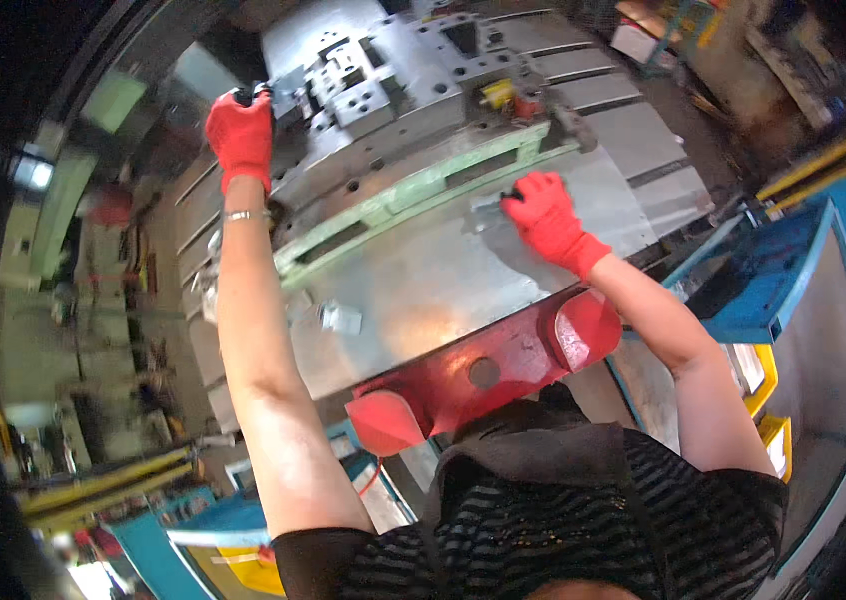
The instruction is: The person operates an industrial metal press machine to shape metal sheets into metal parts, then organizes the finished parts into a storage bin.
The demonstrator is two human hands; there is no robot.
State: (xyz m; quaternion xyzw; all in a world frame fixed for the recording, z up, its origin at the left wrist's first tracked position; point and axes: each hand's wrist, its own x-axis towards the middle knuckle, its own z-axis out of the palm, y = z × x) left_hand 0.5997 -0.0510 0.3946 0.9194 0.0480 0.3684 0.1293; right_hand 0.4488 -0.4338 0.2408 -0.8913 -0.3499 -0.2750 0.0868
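My left hand (242, 138), in a red glove with dark fingertips, reaches to the left end of a steel press die (383, 85). Its fingers are closed on a small grey metal piece (289, 92), blurred beside the die blocks. Over a bare metal plate (423, 290) in front of the die, my right hand (550, 222) is also gloved in red. A small flat sheet-metal piece (489, 210) sticks out from its pinched fingers. Another small shiny metal piece (341, 318) lies on the plate, nearer to me at the left.
A pale green slotted rail (413, 195) runs between die and plate. Closest to me is a red control bar (483, 375) with rounded guards at both ends. Blue-framed carts with yellow bins (775, 447) stand to the right and lower left. Yellow-black barriers (823, 160) flank the press.
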